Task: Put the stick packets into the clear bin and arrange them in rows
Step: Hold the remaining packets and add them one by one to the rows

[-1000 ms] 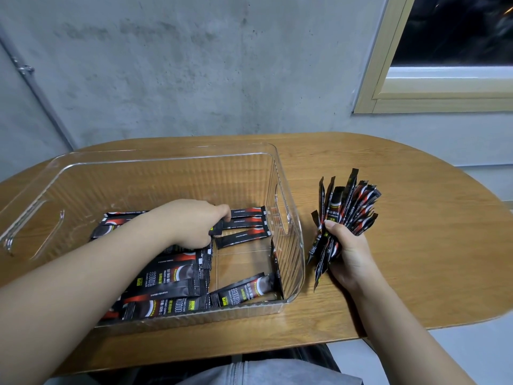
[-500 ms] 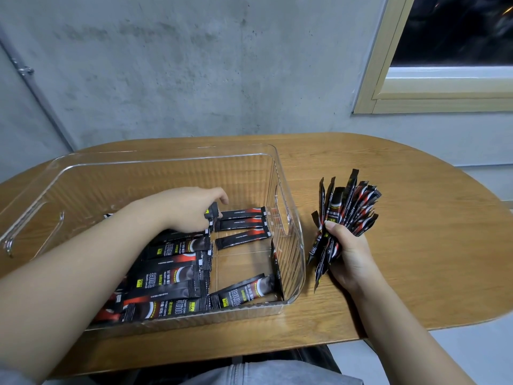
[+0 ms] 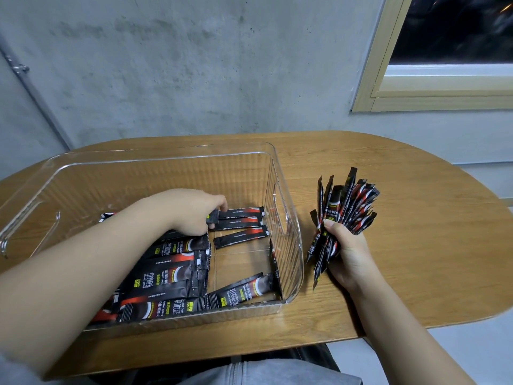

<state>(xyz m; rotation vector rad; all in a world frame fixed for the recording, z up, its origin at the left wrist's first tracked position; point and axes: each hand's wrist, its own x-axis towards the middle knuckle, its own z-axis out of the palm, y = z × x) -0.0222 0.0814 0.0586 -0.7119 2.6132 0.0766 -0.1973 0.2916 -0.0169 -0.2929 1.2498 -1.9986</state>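
A clear ribbed plastic bin (image 3: 283, 190) with cut-out handles stands on the oval wooden table (image 3: 416, 245). Black stick packets with red and white print (image 3: 169, 270) lie flat on the bin's floor, stacked in a row along its left and near side. Three more packets (image 3: 241, 222) lie side by side toward the bin's far right corner, the nearest of them slightly askew. One packet (image 3: 241, 290) lies slanted at the near right corner, and another (image 3: 274, 262) leans on edge against the right wall.

The left hand (image 3: 194, 212) reaches inside the bin, its grip pinched on the end of a single black packet (image 3: 213, 216) beside the three. The right hand (image 3: 347, 254) is just right of the bin above the table, its grip clamped around a fanned bundle of stick packets (image 3: 347, 204) pointing upward.
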